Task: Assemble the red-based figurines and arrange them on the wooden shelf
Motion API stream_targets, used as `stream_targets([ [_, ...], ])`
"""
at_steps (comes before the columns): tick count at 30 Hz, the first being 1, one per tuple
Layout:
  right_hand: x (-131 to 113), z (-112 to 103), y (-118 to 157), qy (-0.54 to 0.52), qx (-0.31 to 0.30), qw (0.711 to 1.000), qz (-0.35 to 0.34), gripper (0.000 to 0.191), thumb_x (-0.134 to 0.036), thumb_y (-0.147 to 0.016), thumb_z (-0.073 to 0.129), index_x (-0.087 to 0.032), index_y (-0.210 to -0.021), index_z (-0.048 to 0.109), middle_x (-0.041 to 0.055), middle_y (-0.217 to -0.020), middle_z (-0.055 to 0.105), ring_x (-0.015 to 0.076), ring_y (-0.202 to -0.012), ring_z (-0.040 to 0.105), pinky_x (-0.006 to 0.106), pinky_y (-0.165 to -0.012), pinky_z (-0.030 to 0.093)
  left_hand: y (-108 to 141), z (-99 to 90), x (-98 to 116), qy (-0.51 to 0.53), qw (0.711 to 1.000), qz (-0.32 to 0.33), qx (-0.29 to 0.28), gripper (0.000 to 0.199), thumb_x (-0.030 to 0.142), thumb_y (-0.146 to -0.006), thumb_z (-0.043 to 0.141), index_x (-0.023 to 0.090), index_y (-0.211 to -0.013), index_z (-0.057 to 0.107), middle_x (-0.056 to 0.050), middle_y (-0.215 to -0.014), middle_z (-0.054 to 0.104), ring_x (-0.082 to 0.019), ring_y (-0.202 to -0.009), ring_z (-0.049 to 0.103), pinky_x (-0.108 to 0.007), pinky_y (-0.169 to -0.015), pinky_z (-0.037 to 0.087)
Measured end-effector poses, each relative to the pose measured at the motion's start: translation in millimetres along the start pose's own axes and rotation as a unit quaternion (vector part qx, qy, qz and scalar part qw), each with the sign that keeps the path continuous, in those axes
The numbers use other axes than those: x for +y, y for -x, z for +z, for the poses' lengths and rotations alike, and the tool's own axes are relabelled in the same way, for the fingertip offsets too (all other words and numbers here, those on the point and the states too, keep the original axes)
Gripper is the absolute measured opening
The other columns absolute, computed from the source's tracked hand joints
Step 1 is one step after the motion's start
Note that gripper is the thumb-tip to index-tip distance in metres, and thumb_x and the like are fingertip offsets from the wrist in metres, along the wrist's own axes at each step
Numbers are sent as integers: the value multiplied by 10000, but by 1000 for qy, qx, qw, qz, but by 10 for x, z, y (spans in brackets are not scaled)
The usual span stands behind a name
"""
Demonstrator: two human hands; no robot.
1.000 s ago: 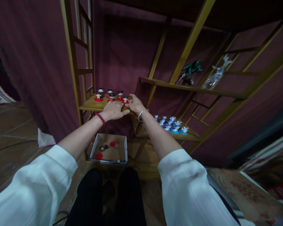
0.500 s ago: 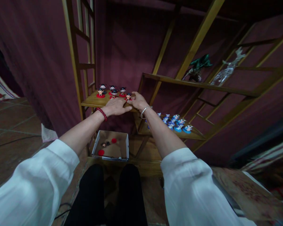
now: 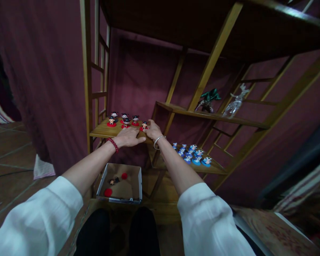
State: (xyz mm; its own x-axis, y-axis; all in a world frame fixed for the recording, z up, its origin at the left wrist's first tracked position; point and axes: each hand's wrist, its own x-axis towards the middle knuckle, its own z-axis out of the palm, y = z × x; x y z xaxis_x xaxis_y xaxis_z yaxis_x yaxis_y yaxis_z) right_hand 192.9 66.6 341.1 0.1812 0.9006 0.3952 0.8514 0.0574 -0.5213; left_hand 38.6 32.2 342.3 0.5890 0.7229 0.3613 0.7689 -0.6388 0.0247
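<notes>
Small figurines with black hair and red bases stand in a group on the upper left wooden shelf (image 3: 101,132). My right hand (image 3: 154,130) has its fingers closed around the side of the rightmost figurine (image 3: 144,125), which is upright near the shelf's front edge. Beside it, my left hand (image 3: 128,137) lies flat and open over the shelf edge, thumb stretched out. Its fingertips are close to another figurine (image 3: 126,123); whether they touch it I cannot tell. Below is a cardboard box (image 3: 140,181) holding a loose figurine (image 3: 113,181) and two red discs (image 3: 108,192).
Several blue and white figurines (image 3: 197,159) stand on a lower shelf to the right. Above them, a higher shelf (image 3: 218,118) carries a green ornament (image 3: 210,97) and a clear deer-like ornament (image 3: 234,105). A slanted wooden post (image 3: 216,55) crosses the shelving.
The view has tilted up, so shelves and hands sit lower in the picture. Both hands stay at the same figurine group, with little movement against the shelf.
</notes>
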Motion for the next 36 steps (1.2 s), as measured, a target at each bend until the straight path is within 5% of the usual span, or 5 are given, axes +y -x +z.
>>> stream_targets([
  [11,-45,0,-118,29,-5,998,63,725,-291,-679,636,-210,-1307,282,59,-1072,611,181,-975,566,270,-820,419,-195,29,73,15,997,-23,-72,655,526,-816,220,47,-1191,461,-181,-1328,396,-261,-1263,294,-345,-1008,258],
  [22,-147,-3,-220,69,-16,992,108,721,-277,-674,638,-208,-1306,299,71,-1094,604,195,-1036,546,275,-840,423,-326,50,164,-23,997,-38,-55,502,305,-859,217,-12,-1124,502,-235,-1257,455,-278,-1214,365,-380,-991,258],
  [36,-117,-6,-220,73,-11,994,82,640,-277,-704,594,-182,-1283,340,97,-1117,594,214,-1061,533,286,-841,423,-521,156,235,36,995,-84,-34,425,272,-773,372,135,-1138,542,-180,-1164,553,-372,-1198,349,-565,-952,199],
])
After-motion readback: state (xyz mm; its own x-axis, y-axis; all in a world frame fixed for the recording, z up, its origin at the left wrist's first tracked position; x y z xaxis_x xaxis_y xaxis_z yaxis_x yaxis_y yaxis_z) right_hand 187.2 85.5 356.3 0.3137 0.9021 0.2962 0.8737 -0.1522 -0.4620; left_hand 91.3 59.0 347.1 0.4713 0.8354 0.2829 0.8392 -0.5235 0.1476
